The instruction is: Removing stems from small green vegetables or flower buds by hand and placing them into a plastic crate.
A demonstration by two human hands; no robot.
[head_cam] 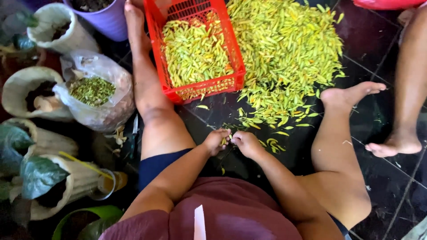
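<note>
Red crate (202, 86) at top center is sitting half full of green-yellow chilies, with a big loose chili pile (284, 53) spreading right of it. Plastic bag (100, 95) of green stems is lying at left. Center frame, left hand (216, 141) and right hand (246, 142) are pinching one chili (230, 132) together, fingers curled.

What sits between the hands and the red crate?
Nothing solid. From the left hand and right hand to the red crate there is only dark floor with a few loose chilies.
</note>
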